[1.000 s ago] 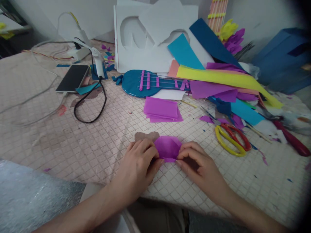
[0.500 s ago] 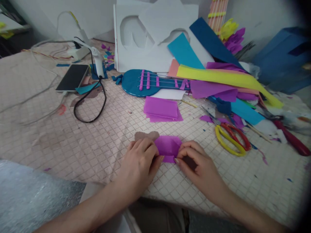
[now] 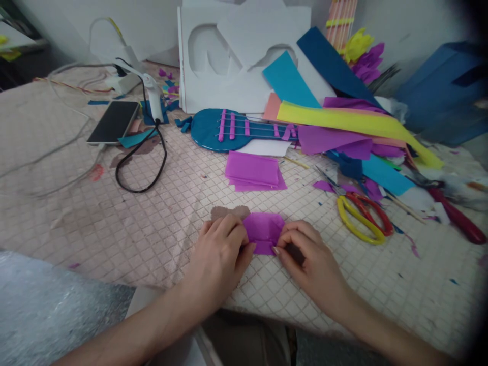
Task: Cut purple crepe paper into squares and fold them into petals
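Note:
A small piece of purple paper [image 3: 264,227] lies on the table in front of me, its near edge turned up in a narrow fold. My left hand [image 3: 221,249] pinches its left end between thumb and fingers. At the right end, my right hand [image 3: 305,251] holds the paper in a similar pinch, thumb at the near corner. Just beyond rests a stack of purple paper pieces [image 3: 252,169]. Behind that stack is a blue guitar-shaped model [image 3: 211,131] with purple strips across its strings.
To the right lie scissors [image 3: 360,219] with yellow and red handles, and a dark red-handled tool [image 3: 461,218]. Paper strips [image 3: 343,119] in several colours pile up at the back right. A phone [image 3: 114,122] and a black cord loop [image 3: 142,191] are on the left.
The folded near edge of the purple paper sits slightly differently between my fingers, its fold line now running across the full width. Both hands stay almost in place.

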Demonstrator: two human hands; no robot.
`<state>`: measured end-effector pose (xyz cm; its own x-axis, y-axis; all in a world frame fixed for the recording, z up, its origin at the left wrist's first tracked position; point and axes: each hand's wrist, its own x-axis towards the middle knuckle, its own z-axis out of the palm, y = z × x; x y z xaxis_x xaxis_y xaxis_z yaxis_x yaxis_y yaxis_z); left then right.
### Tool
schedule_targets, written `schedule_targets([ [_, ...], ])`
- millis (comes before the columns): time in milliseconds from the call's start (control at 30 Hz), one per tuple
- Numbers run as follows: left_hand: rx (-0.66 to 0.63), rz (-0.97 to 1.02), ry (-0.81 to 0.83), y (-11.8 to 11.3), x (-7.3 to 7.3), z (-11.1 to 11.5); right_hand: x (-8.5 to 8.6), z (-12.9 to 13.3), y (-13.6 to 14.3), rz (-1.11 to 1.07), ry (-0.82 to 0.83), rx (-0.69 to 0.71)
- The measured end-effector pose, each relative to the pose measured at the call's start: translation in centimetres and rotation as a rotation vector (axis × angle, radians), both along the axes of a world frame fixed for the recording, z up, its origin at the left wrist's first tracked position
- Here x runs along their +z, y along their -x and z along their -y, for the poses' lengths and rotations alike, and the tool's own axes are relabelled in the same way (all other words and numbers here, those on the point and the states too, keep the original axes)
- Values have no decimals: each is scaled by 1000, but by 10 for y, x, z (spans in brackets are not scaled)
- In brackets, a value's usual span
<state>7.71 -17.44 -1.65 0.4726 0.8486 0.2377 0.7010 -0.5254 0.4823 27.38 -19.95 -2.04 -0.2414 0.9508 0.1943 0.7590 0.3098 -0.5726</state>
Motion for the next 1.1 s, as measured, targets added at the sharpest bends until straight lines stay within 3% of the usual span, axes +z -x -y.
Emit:
schedule_targets([
  [500,33,38,41,0,-3,2,-2,1,0,11,-12,-17],
  [667,-3,93,109,0,1,1,0,2,-1,25,-12,50],
  [900,-51,49,130,3,7,-1,0,3,-2,15,29,63],
  [1100,-17,-3,130,-2,7,1,-2,2,2,69,6,27],
])
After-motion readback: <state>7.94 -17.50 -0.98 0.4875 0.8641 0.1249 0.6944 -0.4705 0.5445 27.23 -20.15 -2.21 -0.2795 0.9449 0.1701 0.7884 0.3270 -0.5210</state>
